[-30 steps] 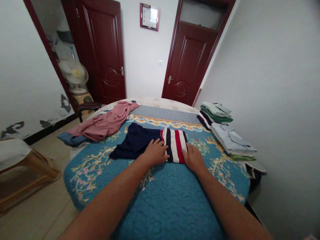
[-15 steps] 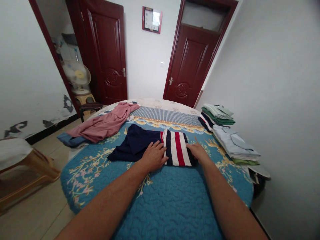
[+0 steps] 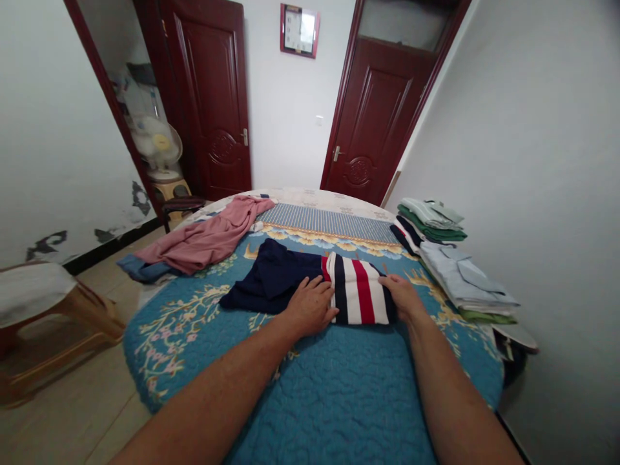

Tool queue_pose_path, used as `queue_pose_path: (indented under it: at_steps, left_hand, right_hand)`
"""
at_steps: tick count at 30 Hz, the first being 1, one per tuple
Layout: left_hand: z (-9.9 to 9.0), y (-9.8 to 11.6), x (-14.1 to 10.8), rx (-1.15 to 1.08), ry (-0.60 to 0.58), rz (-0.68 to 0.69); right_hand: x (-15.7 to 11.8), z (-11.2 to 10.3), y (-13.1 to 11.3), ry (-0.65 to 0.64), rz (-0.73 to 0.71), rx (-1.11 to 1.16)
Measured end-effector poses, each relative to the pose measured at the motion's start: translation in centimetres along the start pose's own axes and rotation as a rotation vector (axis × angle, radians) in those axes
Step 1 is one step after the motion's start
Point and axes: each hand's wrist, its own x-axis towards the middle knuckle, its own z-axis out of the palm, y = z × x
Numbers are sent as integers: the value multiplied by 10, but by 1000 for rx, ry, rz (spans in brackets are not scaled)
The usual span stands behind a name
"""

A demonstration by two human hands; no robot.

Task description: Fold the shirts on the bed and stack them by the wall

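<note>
- Navy striped garment [image 3: 298, 268]: it lies across the middle of the blue quilted cover [image 3: 334, 387], between the rumpled pink garment [image 3: 208, 239] on the left and the folded stacks [image 3: 465, 278] on the right.
- Left hand [image 3: 312, 307]: hardly shifted over the last second. It rests palm down near the close edge, fingers slightly spread over the join between plain navy and stripes, pressing rather than gripping, it seems.
- Right hand [image 3: 403, 296]: here is the change. A second ago it lay against the striped end; now it is at the outer edge, fingertips drawn together and holding the cloth there (what the hidden fingers do underneath, I cannot tell).
- What that means, as I judge it: the join is being steadied while the outer edge is adjusted, so that end is not settled.
- Look, left part: plain dark navy, uneven, with a loose flap and a pointed corner.
- Look, right part: a thin red strip at the join, then cream, navy, cream, red and cream bands, smoother, ending in a rounded navy edge.
</note>
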Motion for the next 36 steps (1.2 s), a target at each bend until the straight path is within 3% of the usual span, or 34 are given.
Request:
queue_pose_path:
  at_steps: [5, 13, 16, 19, 23, 26, 28, 30, 34, 36]
  left_hand:
    - [-7, 2, 0, -10, 17, 29]
    - [-33, -17, -7, -143, 101, -12]
    - [-51, -30, -8, -303, 268, -147]
    - [-64, -50, -10, -501, 416, -314]
    - [-64, -78, -11, -955, 363, -591]
    - [-57, -90, -12, -1166, 300, -759]
    - [-53, -94, -13, -1153, 266, -801]
    - [-48, -96, -12, -1058, 247, -782]
    - [-37, -95, -9, -779, 251, -598]
    - [-33, -94, -7, -663, 264, -499]
  right_hand:
    - [-9, 0, -9, -8, 128, 161]
    - [-10, 38, -73, -45, -40, 54]
    - [-7, 66, -98, -69, -174, -123]
    - [-5, 108, -114, -97, -279, -274]
    - [-16, 171, -114, -161, -356, -412]
    - [-33, 200, -99, -242, -392, -417]
    - [-44, 203, -88, -267, -436, -407]
    - [-49, 192, -78, -237, -485, -424]
    - [-45, 154, -54, -92, -588, -577]
    - [-42, 142, -39, -82, -653, -688]
